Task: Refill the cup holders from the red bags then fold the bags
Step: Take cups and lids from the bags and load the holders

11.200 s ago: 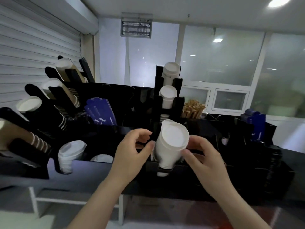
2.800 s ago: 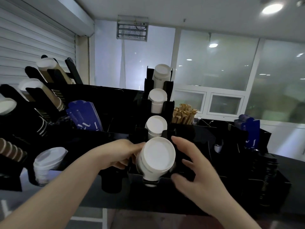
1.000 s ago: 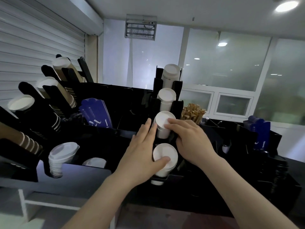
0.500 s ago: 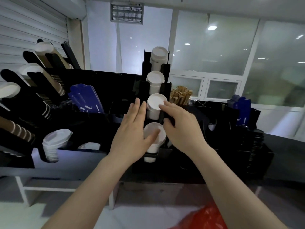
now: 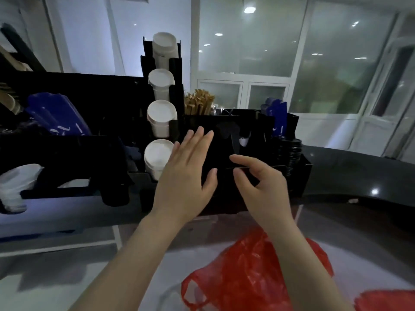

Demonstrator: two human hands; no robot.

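The cup holder [image 5: 176, 95] stands upright on the table [image 5: 359, 171], a black tower with four stacks of white cups [image 5: 157, 153] one above another, their mouths facing the person. The left grip [image 5: 186, 173] hangs just right of the lowest stack, fingers straight and spread, palm away from the camera, holding nothing; its edge overlaps that stack's rim, and whether they touch cannot be told. The right grip [image 5: 262, 182] is beside it, in front of the black tray right of the tower, fingers loosely curled, thumb and forefinger apart, holding nothing. A crumpled red bag [image 5: 242, 277] lies lower and nearer the person, well apart from both grips, with the right forearm crossing over it. A second red bag [image 5: 386, 299] shows at the bottom right corner. Behind the tray stand wooden stirrers [image 5: 198, 102] and, to the right, stacked black lids [image 5: 290, 153].
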